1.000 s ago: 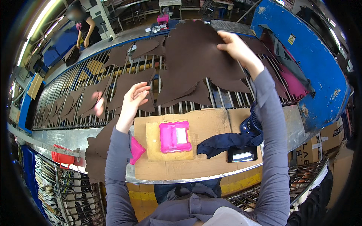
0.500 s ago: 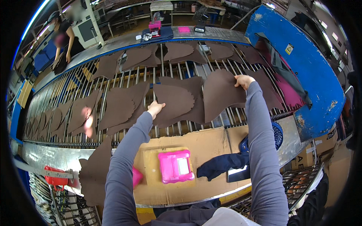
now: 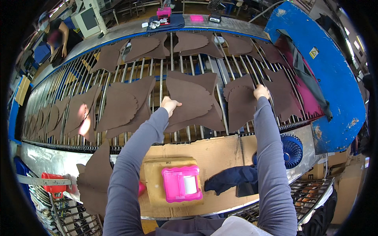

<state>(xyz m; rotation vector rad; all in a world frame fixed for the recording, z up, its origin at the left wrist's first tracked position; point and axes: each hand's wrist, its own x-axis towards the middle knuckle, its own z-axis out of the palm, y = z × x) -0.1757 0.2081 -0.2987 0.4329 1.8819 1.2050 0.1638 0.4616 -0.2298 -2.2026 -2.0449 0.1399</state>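
Observation:
Dark brown cut panels, some with scalloped edges, lie in overlapping pairs across a bed of metal rods (image 3: 189, 128). My left hand (image 3: 171, 105) is at the left edge of a large middle panel (image 3: 191, 98), thumb over its top and fingers closed at the edge. To the right, my right hand (image 3: 261, 91) is closed at the right edge of another panel (image 3: 242, 104), with the fingertips partly hidden. This panel overlaps another scalloped brown piece (image 3: 236, 83). A further brown panel (image 3: 277, 94) lies just right of my right hand.
A blue machine housing (image 3: 319, 70) stands at the right, with pink and grey cloth (image 3: 307, 94) by its opening. Nearer me are cardboard (image 3: 220, 153), a pink plastic case (image 3: 182, 184), dark cloth (image 3: 232, 177) and a blue round fan-like object (image 3: 291, 151). A co-worker (image 3: 59, 35) stands far left.
The view has shifted slightly. The panel at my right hand has turned and settled lower, so a scalloped piece shows beneath. My left hand remains at the middle panel's left edge.

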